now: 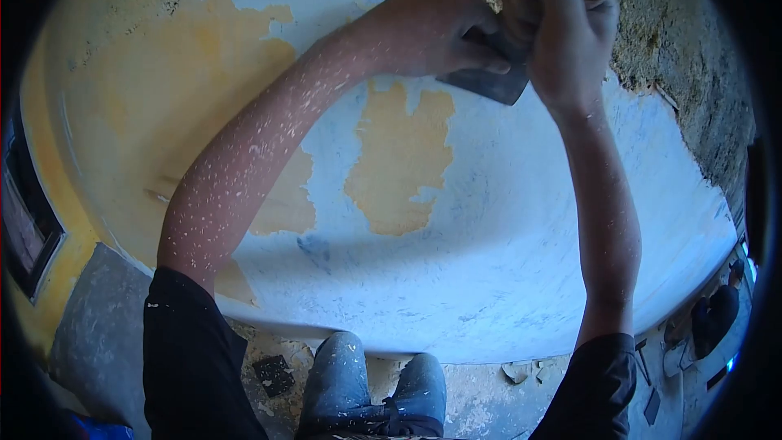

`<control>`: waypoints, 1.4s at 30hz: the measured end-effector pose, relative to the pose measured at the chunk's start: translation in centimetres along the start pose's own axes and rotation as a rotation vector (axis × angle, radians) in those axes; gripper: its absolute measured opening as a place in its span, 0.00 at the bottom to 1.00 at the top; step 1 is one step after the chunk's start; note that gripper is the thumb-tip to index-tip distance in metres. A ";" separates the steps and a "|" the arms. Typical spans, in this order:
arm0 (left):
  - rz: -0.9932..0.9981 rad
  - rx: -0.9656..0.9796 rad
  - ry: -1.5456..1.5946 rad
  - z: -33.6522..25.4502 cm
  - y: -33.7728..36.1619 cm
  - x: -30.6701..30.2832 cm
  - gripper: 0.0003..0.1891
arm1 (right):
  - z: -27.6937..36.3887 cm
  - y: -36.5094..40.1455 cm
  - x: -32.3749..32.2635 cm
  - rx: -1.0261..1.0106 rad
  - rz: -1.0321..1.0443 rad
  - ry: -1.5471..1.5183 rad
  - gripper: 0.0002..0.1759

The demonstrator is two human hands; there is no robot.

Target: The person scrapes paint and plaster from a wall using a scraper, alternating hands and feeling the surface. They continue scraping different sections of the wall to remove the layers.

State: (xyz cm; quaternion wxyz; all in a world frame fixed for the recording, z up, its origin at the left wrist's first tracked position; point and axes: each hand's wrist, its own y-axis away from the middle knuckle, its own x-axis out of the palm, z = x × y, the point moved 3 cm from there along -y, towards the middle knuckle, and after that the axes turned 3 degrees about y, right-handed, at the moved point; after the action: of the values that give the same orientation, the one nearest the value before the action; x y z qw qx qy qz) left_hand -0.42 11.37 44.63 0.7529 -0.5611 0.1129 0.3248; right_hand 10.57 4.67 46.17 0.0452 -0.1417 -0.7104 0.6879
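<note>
A dark, flat scraper (489,86) lies against the painted wall (505,163), high in the view. My left hand (444,26) reaches across from the left and is closed on the scraper, its thumb along the blade. Beside it, my right hand (570,41) is closed in a fist at the scraper's right side; the handle is hidden in the hands. Around the blade the wall is pale blue-white, with a ragged patch of yellow paint (403,159) below. Pale flecks dot my left forearm.
Rough, bare plaster (676,41) runs along the top and right of the wall. At the left is a dark-framed window (28,204). Paint flakes (517,372) and a dark square piece (274,376) lie on the floor by my legs. A person (717,314) is at the far right.
</note>
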 end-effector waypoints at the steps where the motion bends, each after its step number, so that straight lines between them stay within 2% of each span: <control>1: 0.000 0.006 -0.001 -0.1 0.1 -0.1 0.12 | -0.1 0.2 0.3 0.111 -0.021 -0.062 0.24; 2: 0.039 -0.016 0.008 -0.2 0.3 -0.1 0.12 | -0.1 0.5 0.4 0.223 -0.045 -0.122 0.23; 4: 0.075 -0.041 0.022 -0.5 0.1 -0.1 0.12 | 0.5 -0.1 0.1 0.210 -0.053 -0.084 0.24; 6: 0.021 -0.041 -0.024 -0.1 -1.2 -0.6 0.12 | 1.4 -1.5 -0.4 0.189 -0.030 -0.033 0.25; 7: 0.084 -0.110 -0.017 -0.1 -1.7 -0.6 0.14 | 1.2 -1.4 -0.4 0.162 -0.069 0.001 0.25; 8: 0.083 -0.109 -0.016 0.2 -1.0 0.4 0.14 | 0.0 -0.8 -0.7 0.227 -0.066 -0.018 0.24; 10: 0.046 -0.046 0.099 0.0 1.1 2.0 0.13 | -1.6 1.5 0.3 0.105 -0.013 0.095 0.23; 11: 0.155 -0.124 0.117 0.5 1.1 1.6 0.13 | -1.6 1.4 -0.1 0.224 0.005 0.050 0.22; 12: 0.186 -0.086 0.066 0.1 0.3 0.4 0.13 | 0.6 0.3 0.3 0.259 -0.068 -0.019 0.22; 14: 0.119 -0.104 0.033 0.0 -0.8 -0.6 0.13 | 1.0 -0.7 0.3 0.148 -0.037 -0.161 0.22; 15: 0.119 -0.107 0.032 0.1 -0.2 -0.4 0.13 | 0.5 -0.4 0.5 0.180 -0.046 -0.054 0.23; 20: 0.092 -0.072 -0.009 0.0 -0.7 -0.4 0.14 | 1.5 -1.1 0.0 0.198 -0.004 -0.042 0.23; 21: 0.142 -0.197 0.030 -0.6 -1.2 -0.9 0.13 | 1.1 -1.1 -0.1 0.207 -0.021 -0.038 0.23; 22: 0.141 -0.197 0.036 -0.3 -0.8 -0.5 0.13 | 0.7 -0.6 -0.2 0.220 -0.038 -0.031 0.23; 24: 0.307 -0.116 0.058 -0.2 0.3 1.2 0.12 | -1.1 1.5 0.6 0.268 -0.017 -0.025 0.23; 25: 0.168 -0.105 0.044 -0.5 1.0 1.5 0.11 | -1.0 1.9 0.8 0.139 -0.013 0.061 0.23; 26: 0.175 -0.110 0.045 0.3 1.0 1.6 0.11 | -1.0 1.6 0.1 0.145 -0.016 0.055 0.23; 28: 0.163 -0.089 0.014 -0.4 -0.4 -0.3 0.11 | 1.8 -0.1 -0.1 0.172 -0.009 -0.162 0.22; 29: 0.136 -0.150 0.013 -0.5 -0.6 -0.3 0.11 | 1.3 -0.1 0.2 0.059 -0.061 -0.019 0.22; 30: 0.137 -0.154 0.015 0.0 -0.3 -0.1 0.11 | 0.9 0.3 0.4 0.063 -0.059 -0.021 0.22; 32: 0.215 -0.042 0.185 0.7 0.1 0.4 0.13 | 0.1 0.8 0.4 0.187 -0.086 -0.018 0.22; 34: 0.205 -0.030 0.236 -0.8 0.1 0.1 0.13 | 0.8 1.0 -0.4 0.198 -0.039 -0.086 0.22; 36: 0.165 -0.200 0.039 -1.9 -0.3 0.1 0.11 | 1.7 0.7 -1.0 0.181 0.055 -0.227 0.21; 37: 0.206 -0.244 0.028 -2.4 -0.9 -0.5 0.11 | 1.9 0.6 -0.9 0.170 -0.069 -0.259 0.21; 38: 0.207 -0.243 0.033 -2.1 -0.7 -0.1 0.11 | 1.3 1.1 -0.4 0.140 -0.123 0.000 0.22; 40: 0.444 -0.142 -0.066 -0.5 0.6 2.5 0.11 | -1.8 3.5 -0.4 0.460 -0.084 0.009 0.22; 41: 0.188 -0.033 0.030 -0.3 1.9 3.2 0.10 | -1.8 4.1 -0.6 0.394 -0.030 -0.050 0.21; 42: 0.190 -0.034 0.022 -0.8 1.3 2.2 0.10 | -1.7 3.8 -0.7 0.389 -0.030 -0.057 0.21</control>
State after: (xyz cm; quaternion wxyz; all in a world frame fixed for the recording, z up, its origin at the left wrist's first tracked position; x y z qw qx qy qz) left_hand 0.61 11.66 42.24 0.7079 -0.5641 0.1684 0.3903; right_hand 12.23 6.15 42.58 0.0620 -0.1001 -0.5670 0.8153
